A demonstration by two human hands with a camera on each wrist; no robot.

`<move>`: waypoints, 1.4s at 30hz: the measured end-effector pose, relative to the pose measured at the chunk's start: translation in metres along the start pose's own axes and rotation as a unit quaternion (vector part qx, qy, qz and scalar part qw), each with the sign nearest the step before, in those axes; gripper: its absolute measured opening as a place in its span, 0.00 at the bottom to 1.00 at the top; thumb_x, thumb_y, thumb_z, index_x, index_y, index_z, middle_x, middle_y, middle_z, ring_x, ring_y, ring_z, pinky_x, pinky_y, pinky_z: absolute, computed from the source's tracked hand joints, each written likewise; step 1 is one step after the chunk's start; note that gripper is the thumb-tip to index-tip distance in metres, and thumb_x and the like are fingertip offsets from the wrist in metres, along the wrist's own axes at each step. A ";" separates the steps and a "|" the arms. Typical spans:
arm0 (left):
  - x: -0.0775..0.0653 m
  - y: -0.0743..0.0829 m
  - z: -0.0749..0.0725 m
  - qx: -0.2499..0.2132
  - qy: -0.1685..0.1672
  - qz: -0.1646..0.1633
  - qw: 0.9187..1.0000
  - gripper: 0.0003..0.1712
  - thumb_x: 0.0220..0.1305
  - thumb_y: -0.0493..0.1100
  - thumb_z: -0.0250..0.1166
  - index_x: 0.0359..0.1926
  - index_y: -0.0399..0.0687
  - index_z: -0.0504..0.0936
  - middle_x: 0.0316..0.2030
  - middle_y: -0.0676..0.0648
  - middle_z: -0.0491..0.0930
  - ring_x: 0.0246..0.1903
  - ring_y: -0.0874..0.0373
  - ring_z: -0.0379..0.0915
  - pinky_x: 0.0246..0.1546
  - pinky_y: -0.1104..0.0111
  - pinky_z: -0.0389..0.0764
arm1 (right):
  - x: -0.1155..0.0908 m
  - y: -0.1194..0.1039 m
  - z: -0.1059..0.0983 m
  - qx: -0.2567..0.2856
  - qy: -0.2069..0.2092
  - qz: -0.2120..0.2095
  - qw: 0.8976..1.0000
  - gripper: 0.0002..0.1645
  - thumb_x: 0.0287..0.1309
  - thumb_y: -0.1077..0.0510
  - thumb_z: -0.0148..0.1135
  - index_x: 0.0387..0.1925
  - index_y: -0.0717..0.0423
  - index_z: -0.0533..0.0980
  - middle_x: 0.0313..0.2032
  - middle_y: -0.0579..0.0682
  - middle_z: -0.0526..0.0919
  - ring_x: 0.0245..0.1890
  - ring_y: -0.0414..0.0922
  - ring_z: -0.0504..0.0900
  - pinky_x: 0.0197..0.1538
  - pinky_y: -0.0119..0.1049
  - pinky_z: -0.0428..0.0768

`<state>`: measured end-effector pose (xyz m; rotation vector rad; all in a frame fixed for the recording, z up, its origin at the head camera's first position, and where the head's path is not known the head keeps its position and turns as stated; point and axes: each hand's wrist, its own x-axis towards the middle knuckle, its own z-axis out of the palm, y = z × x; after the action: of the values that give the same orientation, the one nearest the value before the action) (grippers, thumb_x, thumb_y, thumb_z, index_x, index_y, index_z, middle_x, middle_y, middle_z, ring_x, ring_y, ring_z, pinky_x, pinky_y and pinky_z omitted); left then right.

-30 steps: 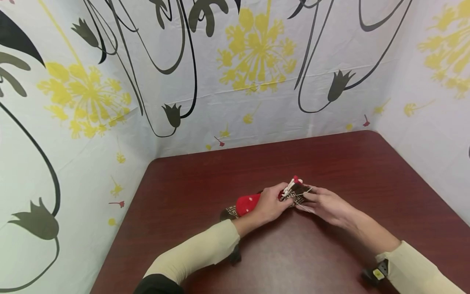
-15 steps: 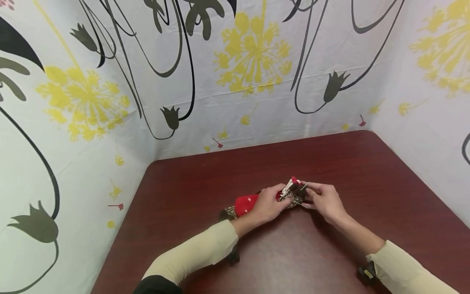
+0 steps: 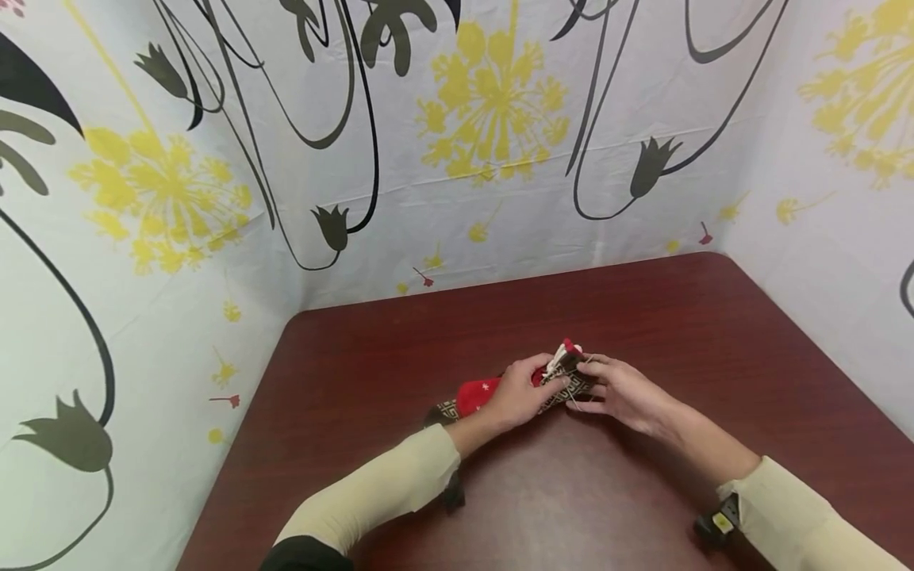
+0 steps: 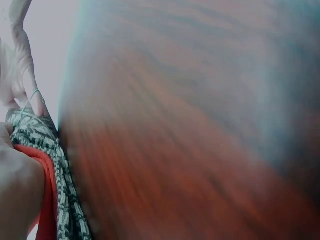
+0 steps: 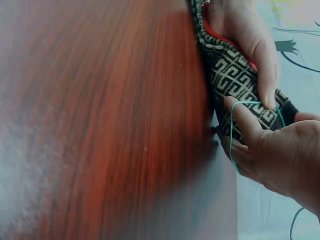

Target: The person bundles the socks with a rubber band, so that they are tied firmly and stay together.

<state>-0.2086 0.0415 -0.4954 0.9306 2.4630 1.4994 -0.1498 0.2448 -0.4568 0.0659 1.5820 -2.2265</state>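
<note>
- The left hand point(image 3: 521, 394) grips a rolled cloth point(image 5: 232, 75), its thumb laid along the near face and its fingers over the far side, closed firmly about it.
- The right hand point(image 3: 628, 394) is at the cloth's right end, fingers partly curled and spread around that end, with a thin pale loop point(image 5: 231, 142) hooked and stretched on them; how hard they press the cloth cannot be told.
- The cloth lies slantwise near the middle of the dark red-brown wood-grain table point(image 3: 357, 349), between and under both hands, dark with a cream Greek-key pattern.
- A red panel point(image 3: 476, 394) with small white motifs wraps the cloth left of the left hand.
- White strands point(image 3: 555, 362) with a red tip point(image 3: 569, 346) stick up between the hands.
- Cream sleeves point(image 3: 378, 485) cover both forearms; a dark device with a yellow patch point(image 3: 719, 525) sits at the right cuff.
- A dark object point(image 3: 454, 493) shows below the left cuff.
- Behind the table hangs a white covering point(image 3: 400, 246) printed with yellow flower heads and grey-green tulips.
</note>
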 end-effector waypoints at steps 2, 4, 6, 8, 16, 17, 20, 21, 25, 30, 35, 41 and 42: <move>0.000 0.000 -0.003 -0.024 -0.023 0.001 0.999 0.18 0.73 0.47 0.72 0.59 0.47 0.85 0.44 0.53 0.87 0.39 0.70 0.78 0.42 0.76 0.79 | 0.002 0.001 0.000 -0.004 -0.011 -0.007 1.000 0.39 0.84 0.57 0.51 0.80 0.67 0.44 0.65 0.60 0.70 0.57 0.45 0.82 0.67 0.58 0.76; 0.001 -0.002 -0.006 -0.048 -0.048 0.005 0.998 0.19 0.73 0.46 0.71 0.61 0.46 0.84 0.45 0.52 0.87 0.39 0.70 0.79 0.42 0.76 0.81 | 0.003 0.003 0.000 -0.017 -0.022 -0.015 1.000 0.42 0.84 0.57 0.50 0.82 0.66 0.39 0.70 0.63 0.64 0.58 0.44 0.81 0.67 0.60 0.75; 0.001 -0.003 -0.008 -0.064 -0.068 0.008 0.996 0.19 0.74 0.44 0.70 0.62 0.45 0.82 0.46 0.51 0.87 0.40 0.70 0.79 0.41 0.75 0.82 | 0.004 0.004 -0.002 -0.029 -0.034 -0.021 0.999 0.42 0.85 0.58 0.48 0.82 0.64 0.36 0.75 0.67 0.57 0.60 0.44 0.80 0.66 0.62 0.75; 0.001 -0.004 -0.010 -0.071 -0.080 0.009 0.994 0.20 0.75 0.42 0.69 0.64 0.44 0.81 0.47 0.51 0.87 0.40 0.70 0.80 0.42 0.75 0.82 | 0.003 0.005 -0.005 -0.035 -0.047 -0.024 0.998 0.41 0.85 0.62 0.44 0.83 0.63 0.35 0.78 0.69 0.50 0.62 0.45 0.79 0.66 0.62 0.75; 0.000 -0.006 -0.011 -0.090 -0.072 -0.011 0.993 0.20 0.75 0.41 0.68 0.64 0.42 0.80 0.47 0.50 0.87 0.40 0.69 0.79 0.41 0.75 0.80 | 0.001 0.006 -0.019 -0.045 -0.057 -0.056 0.996 0.44 0.73 0.75 0.30 0.86 0.56 0.39 0.81 0.71 0.44 0.65 0.48 0.76 0.64 0.62 0.77; 0.001 -0.007 -0.011 -0.093 -0.070 -0.013 0.993 0.21 0.75 0.41 0.68 0.65 0.42 0.80 0.47 0.50 0.87 0.40 0.69 0.79 0.41 0.75 0.80 | 0.001 0.006 -0.020 -0.055 -0.053 -0.066 0.995 0.43 0.75 0.75 0.32 0.86 0.55 0.41 0.81 0.70 0.45 0.64 0.47 0.76 0.63 0.62 0.78; 0.001 -0.007 -0.010 -0.101 -0.061 -0.018 0.993 0.21 0.75 0.41 0.68 0.65 0.43 0.80 0.47 0.50 0.87 0.40 0.69 0.80 0.41 0.75 0.80 | 0.000 0.008 -0.023 -0.081 -0.032 -0.085 0.993 0.41 0.78 0.74 0.41 0.86 0.55 0.47 0.79 0.69 0.51 0.60 0.46 0.80 0.60 0.60 0.81; 0.001 -0.007 -0.009 -0.102 -0.058 -0.019 0.993 0.20 0.75 0.41 0.68 0.65 0.43 0.80 0.48 0.49 0.87 0.40 0.69 0.80 0.41 0.75 0.81 | 0.000 0.008 -0.023 -0.085 -0.025 -0.090 0.992 0.41 0.78 0.74 0.45 0.85 0.55 0.49 0.78 0.69 0.54 0.59 0.46 0.81 0.59 0.60 0.81; 0.001 -0.008 -0.008 -0.105 -0.037 -0.016 0.994 0.20 0.75 0.40 0.69 0.64 0.44 0.81 0.48 0.50 0.87 0.42 0.68 0.80 0.44 0.74 0.81 | -0.003 0.008 -0.025 -0.098 -0.003 -0.095 0.991 0.44 0.76 0.72 0.56 0.84 0.57 0.51 0.76 0.68 0.60 0.55 0.47 0.83 0.56 0.58 0.83; 0.000 -0.009 -0.006 -0.109 -0.001 -0.009 0.994 0.19 0.75 0.41 0.69 0.64 0.48 0.82 0.47 0.51 0.86 0.42 0.68 0.79 0.43 0.75 0.80 | -0.005 0.007 -0.019 -0.101 -0.002 -0.078 0.992 0.47 0.74 0.68 0.62 0.83 0.66 0.48 0.77 0.73 0.56 0.55 0.45 0.83 0.57 0.56 0.84; -0.001 -0.009 -0.004 -0.069 0.031 -0.008 0.997 0.18 0.74 0.44 0.71 0.62 0.50 0.84 0.44 0.53 0.86 0.39 0.69 0.78 0.41 0.75 0.80 | 0.000 0.007 -0.003 -0.066 -0.006 -0.056 0.996 0.48 0.74 0.66 0.62 0.81 0.69 0.44 0.78 0.72 0.53 0.57 0.45 0.80 0.59 0.59 0.81; -0.003 -0.005 0.002 0.034 0.041 0.008 0.999 0.17 0.74 0.43 0.70 0.61 0.50 0.85 0.46 0.53 0.87 0.42 0.69 0.76 0.46 0.76 0.77 | 0.012 0.005 0.012 -0.069 0.036 -0.052 0.996 0.47 0.72 0.63 0.65 0.78 0.70 0.47 0.69 0.69 0.63 0.53 0.44 0.82 0.58 0.53 0.84; -0.003 -0.003 0.002 0.044 0.037 0.016 0.998 0.17 0.74 0.42 0.70 0.60 0.50 0.86 0.47 0.54 0.88 0.43 0.70 0.76 0.47 0.77 0.77 | 0.014 0.004 0.013 -0.074 0.042 -0.051 0.995 0.47 0.72 0.63 0.65 0.78 0.71 0.47 0.68 0.69 0.63 0.53 0.44 0.81 0.57 0.52 0.84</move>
<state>-0.2068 0.0406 -0.5000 0.9493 2.5988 1.4711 -0.1588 0.2273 -0.4596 0.0371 1.8287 -2.2001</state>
